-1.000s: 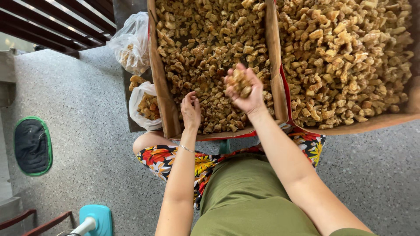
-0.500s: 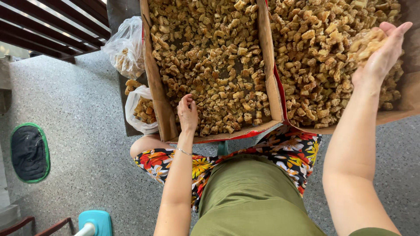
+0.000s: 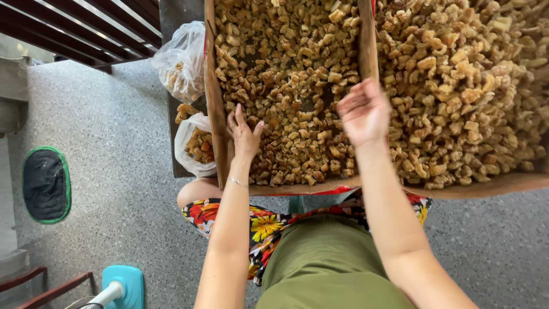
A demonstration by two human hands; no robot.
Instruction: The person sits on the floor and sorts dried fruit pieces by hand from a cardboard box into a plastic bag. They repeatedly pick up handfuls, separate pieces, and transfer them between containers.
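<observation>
Brown dried pieces (image 3: pixel 297 97) fill the left tray (image 3: pixel 213 114), with a second, paler heap in the right tray (image 3: pixel 503 184) just beside it. The left hand (image 3: pixel 245 133) rests on the pieces by that tray's left wall, fingers (image 3: pixel 235 113) spread and gripping nothing. The right hand (image 3: pixel 365 114) hovers over the divider (image 3: pixel 367 40) between the trays, palm up, fingers loosely open and empty. Two plastic bags (image 3: pixel 182 60) of pieces lie left of the left tray.
</observation>
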